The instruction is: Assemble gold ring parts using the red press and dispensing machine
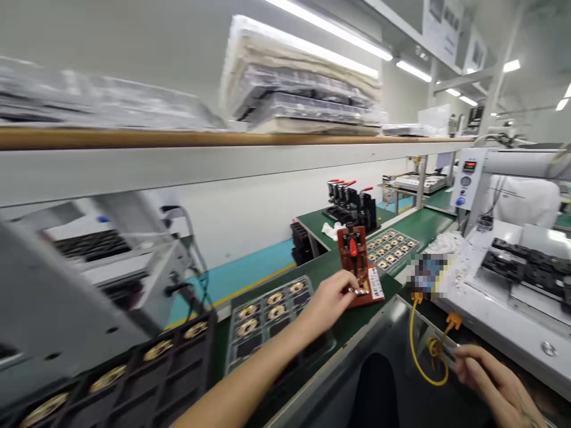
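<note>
My left hand (332,297) reaches over the green bench to the red clamp fixture (345,246). Its fingers are pinched on a small gold metal part (359,291) at the base of the fixture. A white label (375,283) is beside it on the fixture. My right hand (488,377) is low at the right, near a yellow coiled cord (435,346). Its thumb and fingers hold a thin metal tool (449,352), only partly visible.
A clear tray (263,345) with gold parts lies left of the fixture, a fuller tray (392,248) behind it. A black compartment tray (147,380) is at lower left. A shelf (250,140) crosses above; a white machine (526,333) stands right.
</note>
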Available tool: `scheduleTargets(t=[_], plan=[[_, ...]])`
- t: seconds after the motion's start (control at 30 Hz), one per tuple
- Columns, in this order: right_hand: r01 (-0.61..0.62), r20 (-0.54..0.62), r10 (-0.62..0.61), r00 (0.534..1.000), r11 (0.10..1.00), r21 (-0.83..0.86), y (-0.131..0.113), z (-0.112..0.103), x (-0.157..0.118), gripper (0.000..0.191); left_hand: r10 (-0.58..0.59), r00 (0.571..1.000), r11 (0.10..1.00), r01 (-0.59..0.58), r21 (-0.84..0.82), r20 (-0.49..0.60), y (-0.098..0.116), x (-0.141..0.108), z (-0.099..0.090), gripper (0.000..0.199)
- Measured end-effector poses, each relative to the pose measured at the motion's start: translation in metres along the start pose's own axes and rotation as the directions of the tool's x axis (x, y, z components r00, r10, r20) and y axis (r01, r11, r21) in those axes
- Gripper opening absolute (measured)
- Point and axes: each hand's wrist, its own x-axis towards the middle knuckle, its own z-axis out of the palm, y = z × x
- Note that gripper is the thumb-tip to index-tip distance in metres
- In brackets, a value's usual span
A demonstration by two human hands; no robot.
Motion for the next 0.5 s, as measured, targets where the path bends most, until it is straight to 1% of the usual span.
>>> scheduleTargets(t=[0.03,0.07,0.1,0.13,0.17,0.2,0.23,0.3,0.37,0.43,0.5], plan=[[0.034,0.027,-0.034,0.999,0.999,0.004,-0.017,0.005,0.006,0.042,0.211,0.977,0.972,-0.214,-0.094,-0.034,0.024,0.005,0.009,0.018],[0.076,0.031,-0.077,0.997,0.997,0.029,-0.033,0.009,0.013,0.040,0.385,0.920,0.909,-0.392,-0.141,-0.074,0.047,0.009,0.019,0.020],[0.152,0.021,-0.154,0.988,0.985,0.076,-0.048,0.013,0.019,0.044,0.527,0.841,0.825,-0.540,-0.166,-0.120,0.067,0.014,0.028,0.021],[0.210,0.028,-0.215,0.976,0.971,0.113,-0.061,0.014,0.025,0.060,0.622,0.769,0.752,-0.639,-0.159,-0.150,0.085,0.019,0.036,0.021],[0.241,0.030,-0.246,0.969,0.963,0.119,-0.071,0.013,0.029,0.069,0.685,0.709,0.695,-0.705,-0.141,-0.171,0.099,0.025,0.044,0.020],[0.257,0.032,-0.262,0.964,0.960,0.107,-0.079,0.010,0.032,0.071,0.725,0.664,0.653,-0.747,-0.125,-0.186,0.111,0.031,0.052,0.019],[0.259,0.029,-0.262,0.965,0.963,0.080,-0.085,0.006,0.033,0.067,0.750,0.632,0.622,-0.774,-0.116,-0.196,0.121,0.037,0.058,0.019],[0.245,-0.002,-0.245,0.970,0.969,0.010,-0.091,-0.007,0.030,0.047,0.779,0.596,0.584,-0.803,-0.119,-0.196,0.135,0.048,0.071,0.022],[0.239,-0.051,-0.241,0.969,0.970,-0.038,-0.090,-0.021,0.024,0.036,0.797,0.575,0.558,-0.818,-0.140,-0.185,0.147,0.058,0.083,0.023],[0.226,-0.099,-0.231,0.968,0.972,-0.063,-0.084,-0.037,0.018,0.034,0.812,0.559,0.532,-0.828,-0.179,-0.171,0.159,0.065,0.096,0.021],[0.192,-0.161,-0.204,0.966,0.977,-0.091,-0.075,-0.056,0.011,0.035,0.817,0.558,0.519,-0.822,-0.235,-0.147,0.172,0.074,0.109,0.019]])
